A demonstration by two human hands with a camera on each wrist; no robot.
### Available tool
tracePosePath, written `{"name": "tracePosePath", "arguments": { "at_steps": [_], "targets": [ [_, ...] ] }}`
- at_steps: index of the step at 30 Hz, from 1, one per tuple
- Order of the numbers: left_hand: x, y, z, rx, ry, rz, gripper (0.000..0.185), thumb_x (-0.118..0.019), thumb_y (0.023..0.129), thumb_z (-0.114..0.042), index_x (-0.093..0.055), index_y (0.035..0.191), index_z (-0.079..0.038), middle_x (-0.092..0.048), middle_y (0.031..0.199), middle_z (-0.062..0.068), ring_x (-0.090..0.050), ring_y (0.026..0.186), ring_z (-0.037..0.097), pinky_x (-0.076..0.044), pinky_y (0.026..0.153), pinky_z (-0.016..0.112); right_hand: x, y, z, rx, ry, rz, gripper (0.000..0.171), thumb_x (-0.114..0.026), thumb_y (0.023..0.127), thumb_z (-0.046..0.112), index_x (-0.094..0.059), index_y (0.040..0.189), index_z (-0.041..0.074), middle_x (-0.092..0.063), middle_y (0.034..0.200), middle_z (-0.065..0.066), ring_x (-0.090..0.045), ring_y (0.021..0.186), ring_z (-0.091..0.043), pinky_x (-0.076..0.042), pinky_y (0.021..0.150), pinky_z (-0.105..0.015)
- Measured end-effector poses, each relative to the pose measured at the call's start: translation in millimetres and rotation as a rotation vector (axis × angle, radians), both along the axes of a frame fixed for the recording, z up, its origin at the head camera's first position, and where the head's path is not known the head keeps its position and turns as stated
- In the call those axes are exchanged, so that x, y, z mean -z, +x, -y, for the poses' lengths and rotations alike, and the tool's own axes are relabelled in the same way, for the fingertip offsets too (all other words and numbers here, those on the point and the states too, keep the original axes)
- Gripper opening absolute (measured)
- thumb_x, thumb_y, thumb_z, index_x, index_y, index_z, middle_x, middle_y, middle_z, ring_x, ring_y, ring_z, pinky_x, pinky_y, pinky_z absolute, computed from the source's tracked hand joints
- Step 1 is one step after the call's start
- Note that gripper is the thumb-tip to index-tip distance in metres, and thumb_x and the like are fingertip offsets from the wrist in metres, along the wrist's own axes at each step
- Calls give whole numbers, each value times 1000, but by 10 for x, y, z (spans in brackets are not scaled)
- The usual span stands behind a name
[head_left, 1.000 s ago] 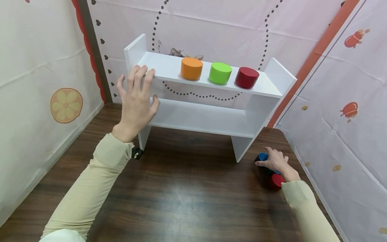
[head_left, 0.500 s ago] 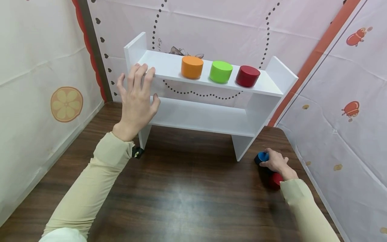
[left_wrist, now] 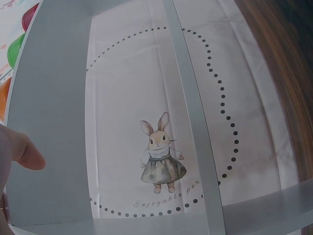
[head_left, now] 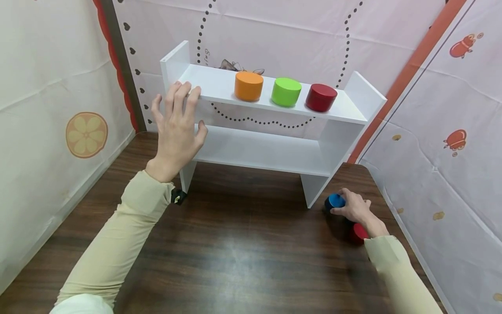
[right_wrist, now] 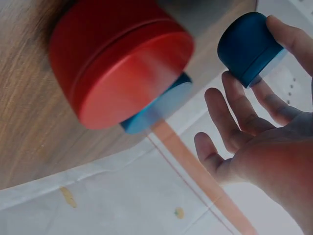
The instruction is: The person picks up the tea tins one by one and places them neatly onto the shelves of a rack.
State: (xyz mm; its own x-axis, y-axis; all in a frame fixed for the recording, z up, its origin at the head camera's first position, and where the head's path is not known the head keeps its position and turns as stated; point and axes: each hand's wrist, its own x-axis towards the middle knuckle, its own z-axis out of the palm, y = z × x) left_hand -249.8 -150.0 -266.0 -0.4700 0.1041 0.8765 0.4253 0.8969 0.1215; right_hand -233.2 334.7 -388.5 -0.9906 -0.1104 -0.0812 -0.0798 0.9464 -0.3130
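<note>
My right hand [head_left: 356,208] pinches a round blue tin [head_left: 334,202] at the right of the table. The right wrist view shows the thumb on one side of this blue tin [right_wrist: 249,46] and fingertips on the other. Near that wrist stands a red tin [head_left: 358,234]; a second blue tin [right_wrist: 161,105] shows partly behind it. My left hand [head_left: 176,133] rests its spread fingers on the left end of the white shelf [head_left: 262,150], at the upper board. Its thumb [left_wrist: 30,155] shows below that board in the left wrist view.
On the upper board stand an orange tin [head_left: 249,87], a green tin [head_left: 286,92] and a dark red tin [head_left: 321,98] in a row. The shelf is on a dark wooden table [head_left: 235,253], with printed cloth walls [head_left: 435,174] at the back and sides.
The right hand has closed its thumb and fingers on the blue tin and shifted it slightly left, apart from the tins beside it. My left hand has stayed in place.
</note>
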Motion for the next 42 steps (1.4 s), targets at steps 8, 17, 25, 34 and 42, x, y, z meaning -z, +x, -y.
{"name": "tracePosePath", "arguments": {
  "at_steps": [8,17,25,34,42],
  "targets": [
    [3,-4,8,0,-1,1,67,-61,79,-8,-39,141,-11,-39,146,13,-25,143,29,-10,112,59,-59,107,195,-76,24,-52,64,-78,77,30,-50,124,-5,-63,113,-30,-57,104,-45,-32,79,-57],
    [-7,2,2,3,2,-3,66,-61,78,-8,-39,141,-11,-40,146,13,-25,143,29,-10,112,59,-146,222,426,-192,-5,-52,62,-80,75,27,-54,124,-2,-66,106,-23,-62,91,-30,-53,80,-51],
    [-20,7,2,5,0,-4,67,-62,78,-7,-39,141,-11,-40,146,13,-25,143,29,-10,112,59,-334,320,702,-305,-59,-108,57,-81,74,27,-58,118,-1,-67,102,-15,-60,84,-21,-54,75,-40],
    [-15,13,4,1,4,7,68,-63,78,-8,-39,141,-11,-39,146,13,-25,143,29,-9,113,59,-594,335,1051,-375,-72,-206,54,-78,78,32,-59,119,3,-65,105,-10,-58,89,-21,-51,77,-36],
    [-7,13,6,6,5,6,67,-62,78,-8,-39,141,-11,-39,146,13,-25,143,29,-9,112,59,-801,288,1269,-408,-120,-232,55,-78,79,34,-58,123,7,-64,114,-9,-60,98,-23,-54,85,-43]
  ]
}}
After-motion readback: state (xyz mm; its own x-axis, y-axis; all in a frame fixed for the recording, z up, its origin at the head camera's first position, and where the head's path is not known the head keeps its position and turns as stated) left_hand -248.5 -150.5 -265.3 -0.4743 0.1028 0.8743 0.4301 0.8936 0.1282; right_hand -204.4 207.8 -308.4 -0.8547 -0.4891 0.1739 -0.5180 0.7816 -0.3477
